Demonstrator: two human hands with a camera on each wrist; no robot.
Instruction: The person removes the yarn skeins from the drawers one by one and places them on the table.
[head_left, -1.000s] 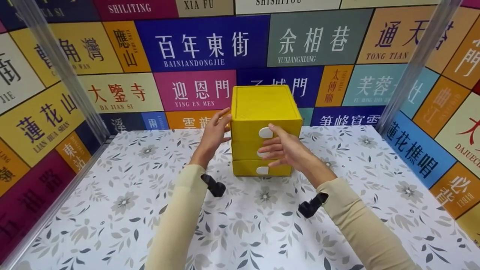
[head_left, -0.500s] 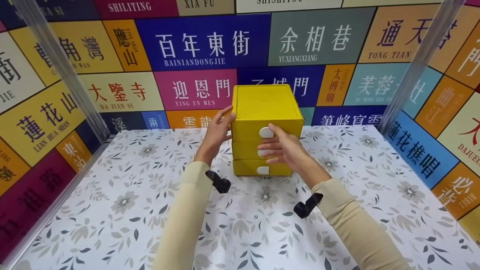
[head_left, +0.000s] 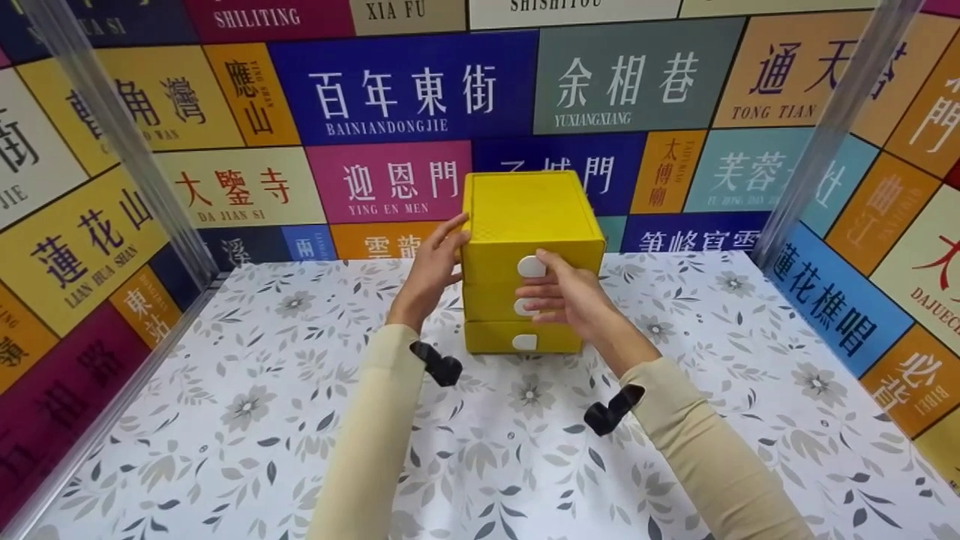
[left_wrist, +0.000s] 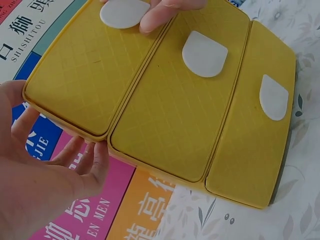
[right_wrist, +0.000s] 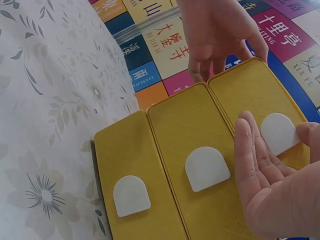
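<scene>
A yellow three-drawer box (head_left: 532, 206) stands on the table, all its drawers closed. Each drawer front carries a white rounded handle, such as the middle one (right_wrist: 207, 169) and the bottom one (left_wrist: 274, 97). My left hand (head_left: 427, 274) rests on the box's left side near the top, fingers spread and fairly straight. With the thumb at one edge and the index finger at the other, my right hand (head_left: 581, 300) pinches the top drawer's handle (right_wrist: 279, 133). Its other fingers stretch out in front of the middle drawer, partly hiding that handle in the head view.
A white tabletop (head_left: 247, 450) with grey flowers and leaves lies under the box. Behind it rises a wall (head_left: 405, 82) of colourful panels with Chinese lettering. Clear upright strips (head_left: 840, 135) stand at the wall's corners.
My left hand has moved slightly right, onto the box's side. My right hand's fingers have drawn a little closer round the top handle. The box and drawers stay put.
</scene>
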